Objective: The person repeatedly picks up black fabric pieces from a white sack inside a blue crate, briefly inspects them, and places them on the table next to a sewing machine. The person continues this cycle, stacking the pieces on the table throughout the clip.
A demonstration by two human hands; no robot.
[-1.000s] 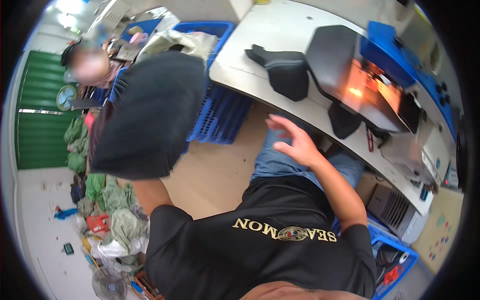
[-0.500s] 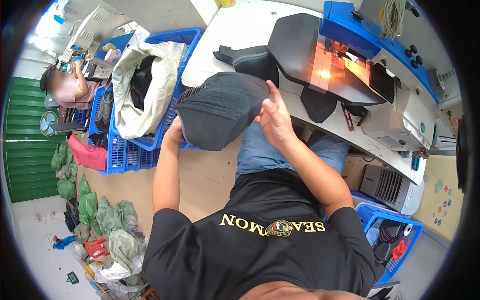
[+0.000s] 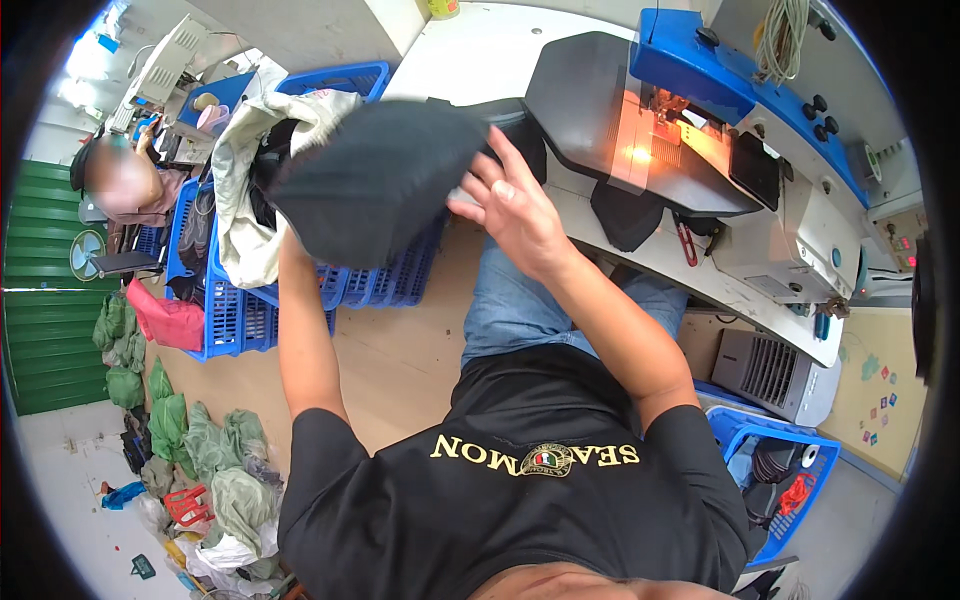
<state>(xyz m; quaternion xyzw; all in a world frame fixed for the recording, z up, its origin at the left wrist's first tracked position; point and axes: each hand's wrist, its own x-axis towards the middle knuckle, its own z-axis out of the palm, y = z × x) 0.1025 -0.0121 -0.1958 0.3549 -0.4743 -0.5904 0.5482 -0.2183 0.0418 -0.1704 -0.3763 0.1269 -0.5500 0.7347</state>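
Note:
A thick stack of black fabric pieces point(image 3: 385, 185), slightly blurred, is held up in front of me over the left side. My left hand point(image 3: 290, 243) grips it from the left and underneath; its fingers are hidden behind the stack. At the stack's right end, my right hand point(image 3: 522, 215) is open with fingers stretched out, the tips at or very near the edge; whether they touch I cannot tell. Behind the stack stands a white sack point(image 3: 240, 215) with dark pieces in it. More black pieces point(image 3: 515, 130) lie on the white table point(image 3: 470, 50).
A blue and white sewing machine point(image 3: 690, 60) with a lit needle area stands at the right, a dark board point(image 3: 580, 90) beside it. Red-handled snips point(image 3: 686, 240) lie by the table edge. Blue crates point(image 3: 225, 320) are at the left; another blue crate point(image 3: 735, 425) sits lower right. A person point(image 3: 125, 185) sits far left.
The stack has moved left and slightly up, toward the white sack, with my left hand. My right hand has shifted left too, and its fingers have spread off the stack.

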